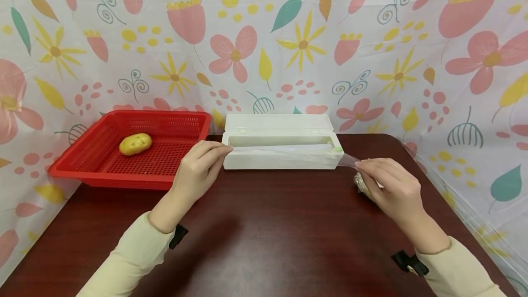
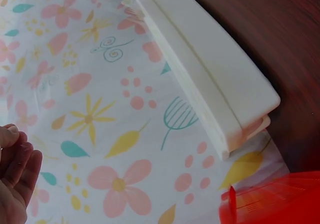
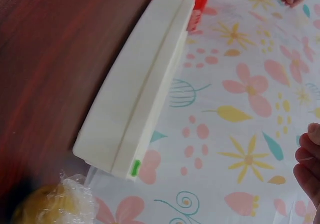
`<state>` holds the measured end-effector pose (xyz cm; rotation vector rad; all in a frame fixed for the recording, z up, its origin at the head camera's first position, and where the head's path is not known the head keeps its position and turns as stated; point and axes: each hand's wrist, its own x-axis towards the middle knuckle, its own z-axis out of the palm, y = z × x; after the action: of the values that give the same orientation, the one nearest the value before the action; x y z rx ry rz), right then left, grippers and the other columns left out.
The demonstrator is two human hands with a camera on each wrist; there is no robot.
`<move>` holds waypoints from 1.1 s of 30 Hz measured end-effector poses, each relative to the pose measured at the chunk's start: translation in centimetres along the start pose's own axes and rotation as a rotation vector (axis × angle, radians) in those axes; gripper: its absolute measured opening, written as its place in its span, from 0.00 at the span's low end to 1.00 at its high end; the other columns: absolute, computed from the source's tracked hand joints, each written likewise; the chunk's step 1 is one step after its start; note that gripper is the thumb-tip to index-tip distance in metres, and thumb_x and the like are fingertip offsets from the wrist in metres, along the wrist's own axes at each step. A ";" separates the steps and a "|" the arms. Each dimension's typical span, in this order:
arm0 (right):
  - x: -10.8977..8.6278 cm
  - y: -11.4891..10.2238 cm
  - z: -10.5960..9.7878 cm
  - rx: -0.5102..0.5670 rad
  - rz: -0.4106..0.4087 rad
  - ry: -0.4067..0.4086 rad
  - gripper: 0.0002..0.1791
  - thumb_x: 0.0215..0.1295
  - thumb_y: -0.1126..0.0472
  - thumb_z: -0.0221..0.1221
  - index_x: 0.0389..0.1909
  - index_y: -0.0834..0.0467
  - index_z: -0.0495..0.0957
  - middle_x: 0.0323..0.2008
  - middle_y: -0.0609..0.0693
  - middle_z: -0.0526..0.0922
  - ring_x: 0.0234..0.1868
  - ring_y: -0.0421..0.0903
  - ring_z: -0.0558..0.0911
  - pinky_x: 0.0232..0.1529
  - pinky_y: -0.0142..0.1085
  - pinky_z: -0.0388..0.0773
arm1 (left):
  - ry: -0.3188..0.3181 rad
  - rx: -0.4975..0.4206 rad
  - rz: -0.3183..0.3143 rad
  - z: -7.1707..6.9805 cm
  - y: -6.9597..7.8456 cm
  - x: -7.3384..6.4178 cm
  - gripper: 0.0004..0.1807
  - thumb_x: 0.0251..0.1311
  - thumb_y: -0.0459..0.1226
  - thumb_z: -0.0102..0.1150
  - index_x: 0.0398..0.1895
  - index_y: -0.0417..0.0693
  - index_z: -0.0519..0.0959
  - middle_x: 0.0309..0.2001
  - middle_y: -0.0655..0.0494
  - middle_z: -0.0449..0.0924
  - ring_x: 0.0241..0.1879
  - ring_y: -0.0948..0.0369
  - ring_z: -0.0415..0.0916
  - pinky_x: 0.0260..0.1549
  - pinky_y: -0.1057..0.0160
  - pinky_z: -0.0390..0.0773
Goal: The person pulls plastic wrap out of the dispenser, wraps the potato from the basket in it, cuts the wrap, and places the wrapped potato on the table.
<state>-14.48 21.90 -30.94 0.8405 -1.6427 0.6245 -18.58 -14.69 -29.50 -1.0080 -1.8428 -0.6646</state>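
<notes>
A white cling film box [image 1: 280,161] stands at the table's back with its lid [image 1: 278,123] up and a film roll [image 1: 284,147] inside. Clear cling film [image 1: 348,160] spans the box's front and runs out past its right end. At the box's left end, my left hand [image 1: 197,168] pinches the film's edge between thumb and fingertips. My right hand [image 1: 389,189] pinches the other corner, off the right end. Partly hidden behind the right hand lies a film-wrapped potato [image 1: 361,184]; the right wrist view shows this yellowish wrapped potato [image 3: 55,204] beside the box.
On the left sits a red plastic basket [image 1: 123,178] holding one bare potato [image 1: 135,144]. A small green piece [image 1: 338,149] marks the box's right end. Behind the dark wooden table [image 1: 272,233] hangs a flowered curtain [image 1: 255,49].
</notes>
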 end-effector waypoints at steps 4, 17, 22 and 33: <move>-0.5 -0.5 -0.5 -0.023 0.008 0.041 0.18 0.65 0.57 0.59 0.23 0.67 0.83 0.20 0.60 0.82 0.24 0.53 0.78 0.48 0.22 0.72 | 0.008 -0.014 0.039 0.0 0.5 0.2 0.06 0.57 0.27 0.60 0.37 0.38 0.84 0.33 0.47 0.82 0.33 0.53 0.78 0.34 0.60 0.79; -0.1 -2.6 -1.4 -0.009 -0.046 0.127 0.17 0.63 0.61 0.61 0.19 0.68 0.81 0.15 0.59 0.80 0.25 0.47 0.79 0.48 0.23 0.74 | 0.055 -0.041 0.125 -1.3 2.7 0.0 0.12 0.67 0.34 0.51 0.35 0.38 0.84 0.32 0.49 0.81 0.32 0.56 0.78 0.33 0.63 0.79; -0.4 -2.7 -1.4 0.067 -0.120 0.204 0.11 0.58 0.65 0.64 0.20 0.68 0.83 0.15 0.59 0.80 0.24 0.48 0.80 0.45 0.28 0.78 | 0.081 -0.054 0.165 -1.6 3.3 -0.1 0.10 0.65 0.33 0.54 0.34 0.38 0.84 0.31 0.49 0.82 0.32 0.56 0.78 0.33 0.63 0.80; 0.1 -3.3 -1.1 0.082 -0.192 0.375 0.10 0.53 0.68 0.67 0.16 0.68 0.83 0.16 0.58 0.82 0.22 0.49 0.82 0.40 0.32 0.81 | 0.121 -0.060 0.234 -2.0 4.4 0.4 0.08 0.63 0.31 0.55 0.33 0.35 0.84 0.30 0.49 0.81 0.30 0.55 0.78 0.33 0.63 0.79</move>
<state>-11.19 20.73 -30.64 0.8697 -1.1903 0.6719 -14.04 -13.73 -28.09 -1.1758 -1.5789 -0.6265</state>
